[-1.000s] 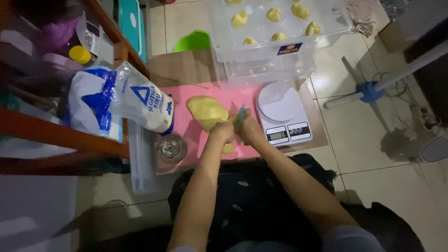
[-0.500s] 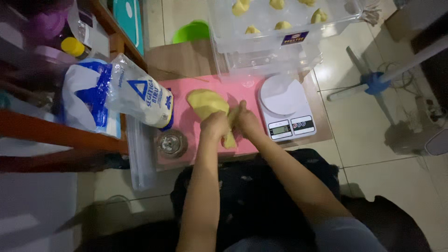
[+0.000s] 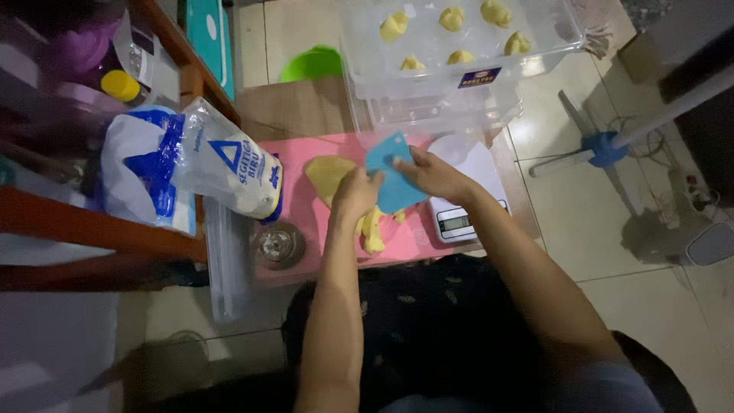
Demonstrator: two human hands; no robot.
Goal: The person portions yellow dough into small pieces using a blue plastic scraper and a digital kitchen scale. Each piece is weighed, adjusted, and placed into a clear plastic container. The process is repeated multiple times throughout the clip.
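A blue plastic dough scraper (image 3: 391, 177) is held flat between both hands above a pink mat (image 3: 294, 206). My right hand (image 3: 436, 173) grips its right edge; my left hand (image 3: 356, 193) holds its left side. A flattened lump of yellow dough (image 3: 329, 174) lies on the mat to the left, and a smaller strip of dough (image 3: 373, 228) hangs or lies just below the scraper. A white kitchen scale (image 3: 466, 206) sits right of the mat, partly hidden by my right wrist.
A clear plastic tray (image 3: 459, 73) with several yellow dough balls (image 3: 393, 27) stands behind the mat. A white and blue flour bag (image 3: 229, 160) leans at left beside a wooden shelf (image 3: 115, 229). A small metal cup (image 3: 279, 245) rests on the mat's near-left corner. A green bowl (image 3: 310, 63) sits on the tiled floor.
Both hands have lifted from the dough, and the blue scraper now shows flat toward the camera. The view has shifted slightly downward.
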